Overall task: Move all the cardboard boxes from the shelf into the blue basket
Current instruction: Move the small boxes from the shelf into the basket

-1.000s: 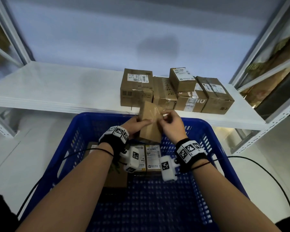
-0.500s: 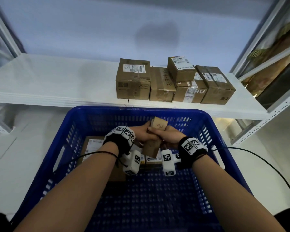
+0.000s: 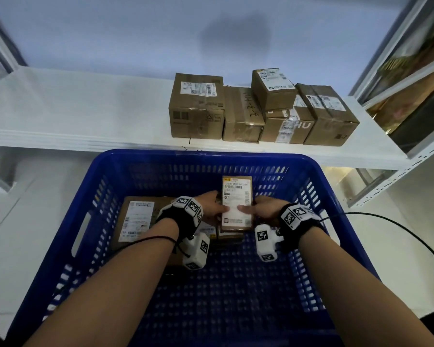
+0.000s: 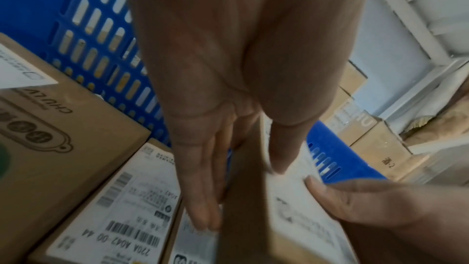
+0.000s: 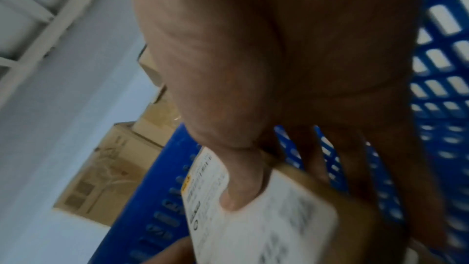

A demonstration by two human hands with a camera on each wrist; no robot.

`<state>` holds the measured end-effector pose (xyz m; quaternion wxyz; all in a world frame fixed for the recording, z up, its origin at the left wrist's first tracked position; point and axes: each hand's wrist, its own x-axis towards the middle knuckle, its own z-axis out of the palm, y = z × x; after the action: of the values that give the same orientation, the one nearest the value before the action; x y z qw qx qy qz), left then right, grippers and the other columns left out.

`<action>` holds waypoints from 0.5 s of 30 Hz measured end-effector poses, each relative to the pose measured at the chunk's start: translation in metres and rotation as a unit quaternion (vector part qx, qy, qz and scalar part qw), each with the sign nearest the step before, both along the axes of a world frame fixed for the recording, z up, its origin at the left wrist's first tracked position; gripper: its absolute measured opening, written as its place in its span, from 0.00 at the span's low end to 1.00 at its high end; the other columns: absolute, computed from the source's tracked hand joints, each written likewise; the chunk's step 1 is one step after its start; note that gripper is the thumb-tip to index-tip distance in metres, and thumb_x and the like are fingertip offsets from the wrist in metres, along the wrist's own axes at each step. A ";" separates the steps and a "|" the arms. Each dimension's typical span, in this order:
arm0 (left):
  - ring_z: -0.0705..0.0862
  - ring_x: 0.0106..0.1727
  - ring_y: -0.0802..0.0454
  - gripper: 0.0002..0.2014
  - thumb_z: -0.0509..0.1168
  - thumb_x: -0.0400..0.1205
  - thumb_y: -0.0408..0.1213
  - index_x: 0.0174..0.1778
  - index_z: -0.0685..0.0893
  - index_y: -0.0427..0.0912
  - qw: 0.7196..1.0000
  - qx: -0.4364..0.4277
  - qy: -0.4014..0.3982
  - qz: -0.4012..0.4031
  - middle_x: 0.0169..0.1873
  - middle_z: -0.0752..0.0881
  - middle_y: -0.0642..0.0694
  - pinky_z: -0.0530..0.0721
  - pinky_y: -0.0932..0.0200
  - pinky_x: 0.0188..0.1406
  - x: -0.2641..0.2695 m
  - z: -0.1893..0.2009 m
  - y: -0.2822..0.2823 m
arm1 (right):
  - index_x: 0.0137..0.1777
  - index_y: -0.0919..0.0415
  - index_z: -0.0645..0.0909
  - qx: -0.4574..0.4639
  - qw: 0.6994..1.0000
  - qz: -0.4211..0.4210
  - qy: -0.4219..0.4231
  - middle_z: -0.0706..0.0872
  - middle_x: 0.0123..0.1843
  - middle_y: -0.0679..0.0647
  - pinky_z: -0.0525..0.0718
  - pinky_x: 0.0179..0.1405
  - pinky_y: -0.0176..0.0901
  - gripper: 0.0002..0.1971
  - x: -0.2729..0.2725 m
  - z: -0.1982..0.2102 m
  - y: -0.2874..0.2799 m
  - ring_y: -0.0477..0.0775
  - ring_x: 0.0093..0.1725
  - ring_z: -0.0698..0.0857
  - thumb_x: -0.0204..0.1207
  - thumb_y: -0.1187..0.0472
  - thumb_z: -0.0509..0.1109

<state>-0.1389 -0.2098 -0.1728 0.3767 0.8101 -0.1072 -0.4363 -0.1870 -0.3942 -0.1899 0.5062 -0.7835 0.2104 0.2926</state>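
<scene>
A small cardboard box with a white label facing up sits low inside the blue basket, over other boxes lying there. My left hand grips its left side with the thumb on the label. My right hand grips the right side, thumb also on the label. The left wrist view shows my left hand along the small box. In the right wrist view, my right hand pinches the small box. Several cardboard boxes stand on the white shelf.
A larger flat box lies at the basket's left, and a labelled box lies beside it under my hands. The near half of the basket floor is bare. Metal shelf posts stand at the right.
Both hands have carried the small box down from the basket's far rim into the basket and turned it from upright to flat, label up.
</scene>
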 end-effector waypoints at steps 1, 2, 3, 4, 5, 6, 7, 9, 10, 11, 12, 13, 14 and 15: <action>0.86 0.63 0.38 0.24 0.64 0.85 0.36 0.77 0.70 0.40 1.000 0.004 0.011 0.000 0.66 0.83 0.38 0.82 0.39 0.68 0.001 -0.003 -0.001 | 0.74 0.62 0.78 -0.004 1.000 -0.017 -0.004 0.86 0.67 0.56 0.83 0.65 0.51 0.23 0.001 -0.012 -0.008 0.56 0.61 0.86 0.81 0.53 0.71; 0.87 0.58 0.38 0.24 0.64 0.85 0.36 0.78 0.70 0.44 1.000 0.005 0.024 0.001 0.63 0.84 0.39 0.84 0.39 0.66 0.002 -0.007 0.000 | 0.74 0.64 0.78 0.004 0.999 -0.048 -0.007 0.86 0.67 0.59 0.82 0.69 0.56 0.24 -0.001 -0.023 -0.018 0.59 0.63 0.87 0.81 0.54 0.71; 0.87 0.55 0.40 0.25 0.63 0.85 0.36 0.79 0.69 0.49 1.000 0.010 0.030 0.003 0.61 0.84 0.40 0.85 0.40 0.65 0.003 -0.009 0.001 | 0.75 0.65 0.77 0.004 0.997 -0.079 -0.008 0.86 0.68 0.61 0.81 0.71 0.60 0.25 -0.005 -0.032 -0.027 0.63 0.64 0.86 0.81 0.55 0.71; 0.87 0.54 0.41 0.25 0.63 0.85 0.36 0.79 0.69 0.52 1.000 0.014 0.026 0.006 0.61 0.84 0.41 0.86 0.42 0.64 0.006 -0.012 0.003 | 0.76 0.64 0.76 0.002 0.994 -0.105 -0.007 0.86 0.68 0.62 0.81 0.69 0.63 0.24 -0.008 -0.043 -0.035 0.64 0.64 0.86 0.82 0.56 0.70; 0.86 0.54 0.42 0.25 0.62 0.86 0.37 0.79 0.69 0.53 1.000 0.021 0.018 0.009 0.63 0.84 0.41 0.86 0.43 0.63 0.008 -0.014 0.005 | 0.76 0.64 0.76 -0.006 0.993 -0.120 0.004 0.86 0.66 0.63 0.85 0.63 0.62 0.24 -0.014 -0.047 -0.040 0.64 0.60 0.87 0.83 0.55 0.69; 0.86 0.54 0.42 0.23 0.60 0.87 0.38 0.80 0.69 0.52 0.999 0.026 0.009 0.016 0.64 0.84 0.40 0.87 0.44 0.62 0.010 -0.017 0.007 | 0.75 0.63 0.76 -0.030 0.991 -0.128 0.016 0.87 0.64 0.63 0.89 0.51 0.56 0.23 -0.020 -0.050 -0.045 0.62 0.52 0.88 0.84 0.53 0.67; 0.85 0.54 0.41 0.22 0.58 0.88 0.38 0.80 0.69 0.50 0.999 0.032 0.004 0.028 0.65 0.84 0.39 0.86 0.44 0.61 0.013 -0.020 0.009 | 0.74 0.63 0.77 -0.087 0.988 -0.120 0.032 0.88 0.62 0.64 0.87 0.37 0.47 0.22 -0.025 -0.052 -0.049 0.60 0.44 0.87 0.85 0.50 0.65; 0.84 0.52 0.40 0.21 0.56 0.88 0.37 0.79 0.69 0.48 0.998 0.038 0.000 0.053 0.62 0.84 0.38 0.85 0.43 0.61 0.016 -0.029 0.014 | 0.75 0.65 0.76 -0.198 0.973 -0.111 0.052 0.86 0.64 0.66 0.85 0.36 0.47 0.23 -0.033 -0.062 -0.059 0.62 0.47 0.86 0.86 0.51 0.63; 0.83 0.51 0.40 0.21 0.55 0.88 0.36 0.78 0.70 0.48 0.997 0.040 0.001 0.066 0.59 0.84 0.37 0.85 0.44 0.58 0.017 -0.033 0.016 | 0.75 0.67 0.76 -0.222 0.967 -0.111 0.058 0.84 0.67 0.66 0.87 0.47 0.51 0.24 -0.034 -0.068 -0.063 0.65 0.55 0.87 0.86 0.52 0.63; 0.83 0.47 0.40 0.20 0.55 0.88 0.35 0.78 0.71 0.47 0.996 0.040 0.005 0.082 0.56 0.84 0.38 0.86 0.46 0.52 0.019 -0.038 0.019 | 0.76 0.68 0.75 -0.231 0.963 -0.120 0.065 0.84 0.69 0.66 0.86 0.58 0.54 0.24 -0.035 -0.076 -0.065 0.66 0.60 0.86 0.86 0.53 0.64; 0.81 0.42 0.42 0.20 0.55 0.88 0.33 0.77 0.72 0.46 0.994 0.037 0.010 0.098 0.51 0.84 0.39 0.84 0.49 0.44 0.020 -0.041 0.021 | 0.76 0.68 0.75 -0.228 0.961 -0.141 0.073 0.84 0.69 0.66 0.84 0.63 0.56 0.24 -0.035 -0.085 -0.066 0.66 0.62 0.86 0.86 0.54 0.64; 0.78 0.36 0.44 0.20 0.55 0.87 0.32 0.76 0.72 0.45 0.993 0.035 0.014 0.110 0.47 0.83 0.40 0.80 0.52 0.37 0.021 -0.044 0.024 | 0.77 0.67 0.75 -0.217 0.961 -0.156 0.077 0.83 0.69 0.67 0.83 0.65 0.57 0.24 -0.035 -0.090 -0.065 0.66 0.61 0.86 0.86 0.55 0.64; 0.76 0.33 0.46 0.20 0.55 0.87 0.32 0.76 0.72 0.44 0.992 0.038 0.014 0.117 0.46 0.83 0.40 0.78 0.55 0.33 0.023 -0.047 0.026 | 0.78 0.66 0.74 -0.204 0.961 -0.167 0.079 0.83 0.70 0.67 0.83 0.66 0.57 0.23 -0.033 -0.096 -0.061 0.66 0.61 0.86 0.86 0.56 0.64; 0.77 0.32 0.47 0.20 0.55 0.87 0.32 0.76 0.72 0.44 0.992 0.043 0.013 0.119 0.49 0.83 0.38 0.77 0.57 0.32 0.024 -0.050 0.029 | 0.78 0.65 0.74 -0.193 0.963 -0.172 0.075 0.82 0.71 0.67 0.82 0.66 0.56 0.22 -0.032 -0.099 -0.055 0.67 0.63 0.85 0.86 0.58 0.64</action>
<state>-0.1149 -0.1809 -0.2227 0.3920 0.8269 0.0132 -0.4030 -0.2192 -0.4497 -0.2893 0.3710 -0.7941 0.4316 0.2132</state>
